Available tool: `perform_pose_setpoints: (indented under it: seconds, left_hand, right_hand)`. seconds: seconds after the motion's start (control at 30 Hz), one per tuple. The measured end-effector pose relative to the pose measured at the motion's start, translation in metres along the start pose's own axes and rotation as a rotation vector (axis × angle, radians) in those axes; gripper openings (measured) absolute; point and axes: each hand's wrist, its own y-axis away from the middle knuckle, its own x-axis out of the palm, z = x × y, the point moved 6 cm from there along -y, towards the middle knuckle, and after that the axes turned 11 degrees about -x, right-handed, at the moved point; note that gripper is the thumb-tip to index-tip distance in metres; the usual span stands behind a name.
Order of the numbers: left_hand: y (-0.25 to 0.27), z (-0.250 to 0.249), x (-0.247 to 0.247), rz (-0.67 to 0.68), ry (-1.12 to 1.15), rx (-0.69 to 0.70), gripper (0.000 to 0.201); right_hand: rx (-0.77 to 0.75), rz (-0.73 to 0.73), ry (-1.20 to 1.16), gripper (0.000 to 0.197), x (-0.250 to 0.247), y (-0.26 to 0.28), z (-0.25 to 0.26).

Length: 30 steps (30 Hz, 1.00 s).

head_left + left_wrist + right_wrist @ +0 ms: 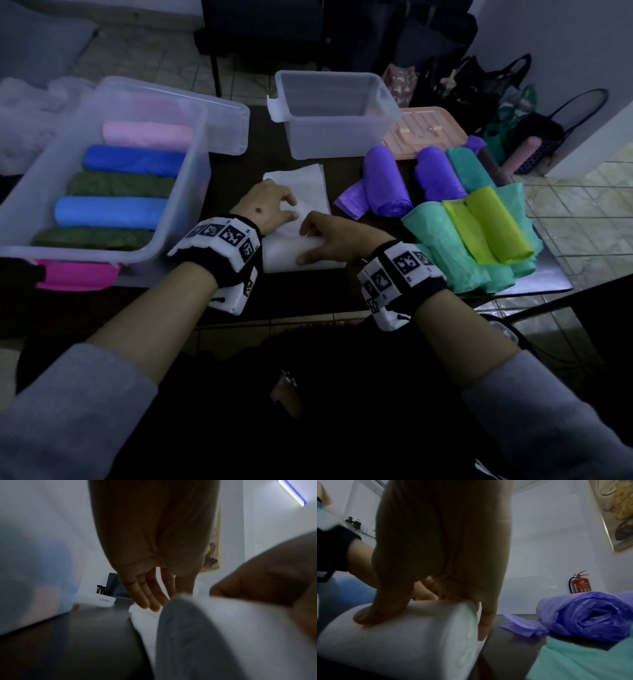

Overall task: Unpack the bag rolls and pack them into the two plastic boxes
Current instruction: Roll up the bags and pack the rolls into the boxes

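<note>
Dark table [308, 298]: left hand [265, 205] lies flat on white roll [287, 255], right hand [332, 236] grips it; purple roll [387, 185] beside.

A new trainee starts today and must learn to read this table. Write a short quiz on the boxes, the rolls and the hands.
1. True or false: the small box at the back holds no rolls.
2. Which roll do the left hand and the right hand both touch? A: white roll; B: purple; C: blue.
3. Fill in: the yellow roll lies on top of the ___ rolls.
Key: 1 true; 2 A; 3 mint-green rolls.
</note>
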Motion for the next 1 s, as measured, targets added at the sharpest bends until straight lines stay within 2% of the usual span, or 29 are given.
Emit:
perform_pose_setpoints:
  seconds: [0.1, 0.23, 0.37, 0.47, 0.57, 0.7, 0.83, 0.93, 1.0]
  left_hand:
    - [0.010, -0.004, -0.005, 0.080, 0.085, -0.019, 0.020]
    - [0.019, -0.003, -0.002, 0.188, 0.023, -0.001, 0.025]
    - [0.024, 0.000, 0.002, 0.249, -0.032, 0.030, 0.029]
    - [0.020, 0.003, 0.008, 0.280, -0.036, 0.005, 0.033]
    - [0.014, 0.006, 0.012, 0.295, -0.048, -0.014, 0.034]
    - [0.008, 0.007, 0.014, 0.275, -0.062, -0.004, 0.031]
    - [0.005, 0.006, 0.010, 0.227, -0.026, -0.025, 0.033]
    - [0.008, 0.005, -0.003, 0.086, 0.024, -0.019, 0.031]
    - [0.015, 0.003, -0.006, 0.071, 0.042, -0.001, 0.028]
  right_hand:
    - [0.021, 0.002, 0.004, 0.050, -0.001, -0.005, -0.004]
    - [0.070, 0.013, 0.099, 0.051, -0.003, -0.008, -0.009]
    - [0.085, 0.004, 0.068, 0.049, 0.000, -0.012, -0.010]
    - [0.081, -0.097, 0.079, 0.052, -0.002, -0.009, -0.006]
    - [-0.001, -0.246, 0.281, 0.048, -0.009, -0.001, 0.009]
    - [-0.031, -0.184, 0.454, 0.066, 0.006, 0.006, 0.019]
    - [-0.016, -0.171, 0.549, 0.055, 0.009, 0.000, 0.022]
    - [0.022, -0.108, 0.532, 0.052, 0.008, -0.006, 0.023]
    - [0.038, -0.064, 0.501, 0.051, 0.003, -0.009, 0.022]
